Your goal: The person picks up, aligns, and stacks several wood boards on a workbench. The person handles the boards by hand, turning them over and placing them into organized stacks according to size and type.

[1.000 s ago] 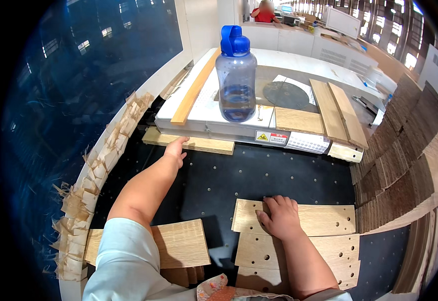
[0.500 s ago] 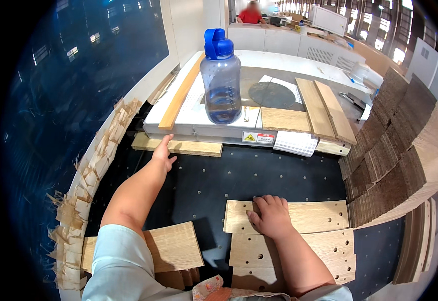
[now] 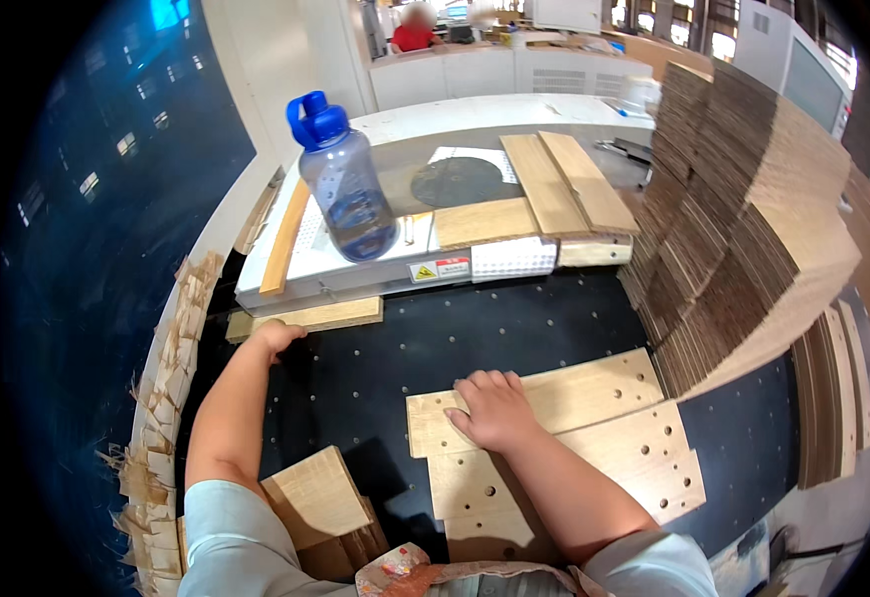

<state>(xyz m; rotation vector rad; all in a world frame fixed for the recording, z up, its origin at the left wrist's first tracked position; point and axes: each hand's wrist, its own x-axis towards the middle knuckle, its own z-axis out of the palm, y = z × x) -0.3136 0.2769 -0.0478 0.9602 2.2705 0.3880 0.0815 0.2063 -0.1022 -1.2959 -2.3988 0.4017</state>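
Observation:
My left hand reaches to the light wooden board lying along the base of the white machine part. One finger is stretched out along the board's near edge; the other fingers are mostly hidden. Palm down, my right hand rests on a drilled wooden panel, its fingers extended over the far edge. Nearer to me, another drilled panel lies against that one. Under my left arm, a short wooden piece sits on other pieces.
A blue-capped water bottle stands on the white machine part, among loose wooden boards. Tall stacks of panels rise at the right. Torn brown edging lines the left side of the black studded table. A person in red is far off.
My left hand has come down against the board by the machine base, its fingers less spread than before. My right hand stays on the drilled panel. The view has swung to the right.

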